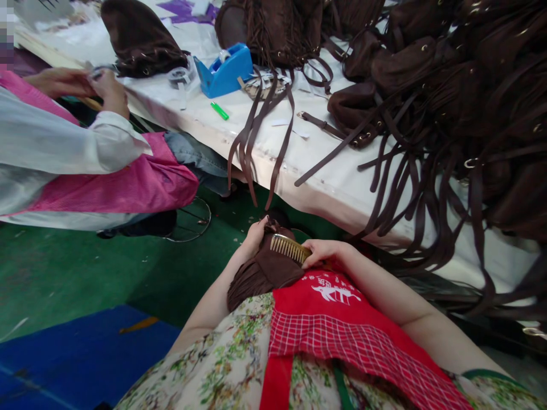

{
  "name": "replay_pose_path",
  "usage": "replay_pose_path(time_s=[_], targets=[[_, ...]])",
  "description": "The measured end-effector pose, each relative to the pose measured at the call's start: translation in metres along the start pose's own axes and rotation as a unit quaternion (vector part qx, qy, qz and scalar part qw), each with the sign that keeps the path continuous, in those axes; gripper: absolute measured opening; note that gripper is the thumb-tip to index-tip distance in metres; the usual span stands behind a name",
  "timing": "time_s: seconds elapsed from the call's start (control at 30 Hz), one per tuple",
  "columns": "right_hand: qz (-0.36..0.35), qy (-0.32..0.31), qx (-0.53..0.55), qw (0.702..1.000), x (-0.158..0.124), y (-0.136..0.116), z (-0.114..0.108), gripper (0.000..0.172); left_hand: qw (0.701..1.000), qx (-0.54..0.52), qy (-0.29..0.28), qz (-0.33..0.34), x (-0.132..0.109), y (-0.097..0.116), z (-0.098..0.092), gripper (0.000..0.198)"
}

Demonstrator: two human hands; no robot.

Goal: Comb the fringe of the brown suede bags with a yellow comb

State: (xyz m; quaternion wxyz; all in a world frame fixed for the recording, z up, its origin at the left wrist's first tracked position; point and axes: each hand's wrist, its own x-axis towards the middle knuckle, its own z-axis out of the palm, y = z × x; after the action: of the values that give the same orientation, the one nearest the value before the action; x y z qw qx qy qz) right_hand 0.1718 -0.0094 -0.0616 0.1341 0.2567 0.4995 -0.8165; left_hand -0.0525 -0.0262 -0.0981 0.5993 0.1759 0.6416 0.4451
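Observation:
A dark brown fringed bag (267,265) rests on my lap against the red apron. My left hand (257,234) is closed on the bag's far edge, with its fingers partly hidden behind the material. In my right hand (321,251) is a wide-toothed comb (289,248), gripped at its near end. The comb's teeth point down over the brown surface; whether they touch it I cannot tell. Fringe strands (241,287) hang at the bag's left side.
A white table (316,162) holds piled brown bags (431,68) with dangling straps (444,210), a blue tape dispenser (226,71) and a green lighter (219,110). At left sits a co-worker in a pink apron (123,185), hands raised near the table edge. A blue panel (85,359) lies lower left.

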Motion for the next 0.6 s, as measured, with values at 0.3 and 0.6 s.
replay_pose_path(time_s=[0.3, 0.6], targets=[[-0.053, 0.011, 0.054, 0.997, -0.016, -0.005, 0.01, 0.02, 0.913, 0.275, -0.027, 0.3, -0.029, 0.034, 0.021, 0.026], [-0.074, 0.218, 0.008, 0.973, -0.048, -0.034, 0.002, 0.008, 0.898, 0.081, -0.428, -0.067, -0.051, 0.027, 0.049, 0.013]])
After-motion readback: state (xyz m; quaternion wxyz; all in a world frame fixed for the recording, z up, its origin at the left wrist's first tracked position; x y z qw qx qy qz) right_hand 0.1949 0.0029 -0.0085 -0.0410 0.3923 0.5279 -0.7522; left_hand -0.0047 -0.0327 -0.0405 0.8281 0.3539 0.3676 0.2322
